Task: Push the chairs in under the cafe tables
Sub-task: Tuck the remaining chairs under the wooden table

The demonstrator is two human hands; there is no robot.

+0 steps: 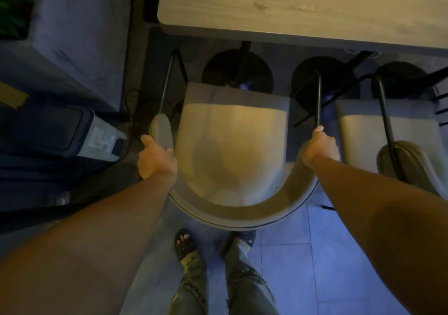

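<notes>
Gripping the curved backrest of a grey armchair (232, 150) from behind, both hands are wrapped onto its rim where the rim runs into the armrests: the left hand (156, 158) clenched on the left side just behind the padded armrest tip, the right hand (320, 147) clenched on the right side, thumb lying forward along the rim. The chair stands in front of the light wood-grain desk (303, 7), its seat fully out in the open, the front edge of the cushion near but short of the desk edge. Two dark round pedestal bases (237, 67) of the desk show on the floor between the desk edge and the seat. A second grey armchair (388, 133) stands just beside the first on the right, also not tucked under. On the left sits a dark bin (60, 128) with a label, next to a grey block. The person's feet in dark sandals (185, 244) stand on blue-lit floor tiles close behind the backrest.
</notes>
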